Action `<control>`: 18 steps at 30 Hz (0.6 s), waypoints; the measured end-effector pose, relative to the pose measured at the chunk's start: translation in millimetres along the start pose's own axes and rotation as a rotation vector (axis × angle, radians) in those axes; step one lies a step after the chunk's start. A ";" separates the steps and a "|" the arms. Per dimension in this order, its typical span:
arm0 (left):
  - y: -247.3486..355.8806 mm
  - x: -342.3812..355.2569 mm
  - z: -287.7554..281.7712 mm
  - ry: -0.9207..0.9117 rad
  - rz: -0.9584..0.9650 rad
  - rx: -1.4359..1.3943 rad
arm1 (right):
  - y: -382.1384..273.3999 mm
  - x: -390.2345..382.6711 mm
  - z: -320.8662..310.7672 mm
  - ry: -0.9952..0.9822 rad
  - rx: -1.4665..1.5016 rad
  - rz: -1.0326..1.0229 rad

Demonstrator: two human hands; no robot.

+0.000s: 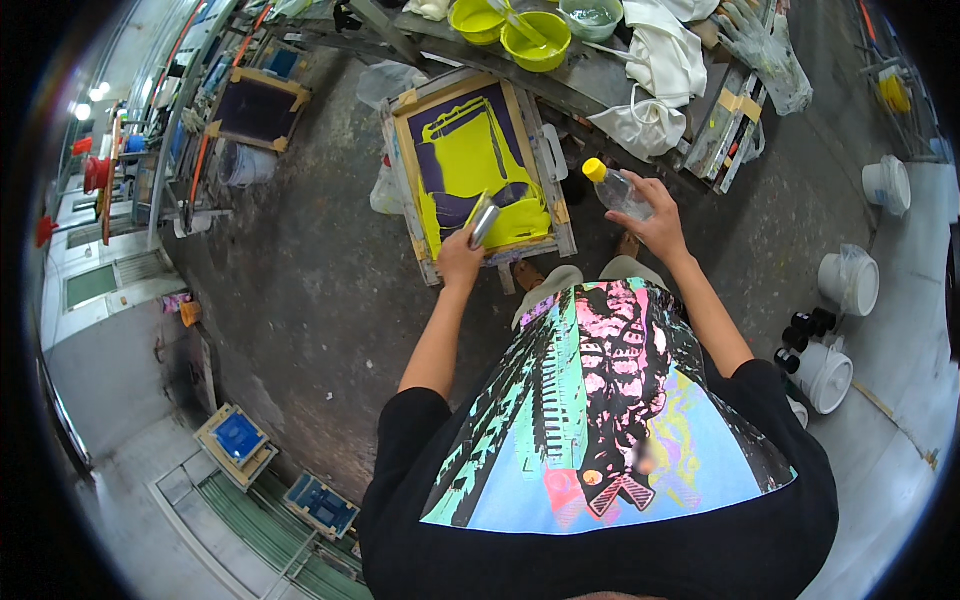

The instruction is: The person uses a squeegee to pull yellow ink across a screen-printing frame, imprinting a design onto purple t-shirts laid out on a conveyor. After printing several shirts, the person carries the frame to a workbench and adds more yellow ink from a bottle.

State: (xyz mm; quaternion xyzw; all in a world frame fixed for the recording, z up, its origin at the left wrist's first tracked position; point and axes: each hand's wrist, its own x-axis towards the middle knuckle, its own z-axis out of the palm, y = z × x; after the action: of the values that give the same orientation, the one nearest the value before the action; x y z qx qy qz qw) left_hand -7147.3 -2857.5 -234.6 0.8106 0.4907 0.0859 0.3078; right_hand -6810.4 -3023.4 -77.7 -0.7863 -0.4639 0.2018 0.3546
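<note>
My left hand (460, 262) is closed around a metal-handled squeegee (484, 224) with yellow-green ink along its edge. It hangs over the near part of a screen-printing frame (404, 165), whose purple mesh is largely covered with bright yellow-green ink (468, 160). To the right of the frame, my right hand (660, 222) grips a clear plastic bottle (622, 196) with a yellow cap. The bottle tilts, cap up and to the left, apart from the frame. Whether the squeegee touches the mesh cannot be told.
Beyond the frame, a bench holds lime-yellow bowls (536, 44), a pale bowl (591, 16) and white cloths (660, 60). Another dark screen (257, 108) stands at the far left. White buckets (826, 376) line the right wall. Blue screens (238, 437) lie at the lower left.
</note>
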 end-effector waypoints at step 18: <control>-48.9 10.1 15.9 0.166 -0.378 -0.222 | 38.1 -23.2 -15.5 0.039 -0.066 0.040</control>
State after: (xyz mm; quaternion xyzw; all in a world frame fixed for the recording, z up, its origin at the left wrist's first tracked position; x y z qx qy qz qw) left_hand -7171.5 -2839.4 -277.4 0.6555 0.6451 0.1466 0.3643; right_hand -6789.4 -3061.5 -96.1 -0.8106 -0.4473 0.1781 0.3333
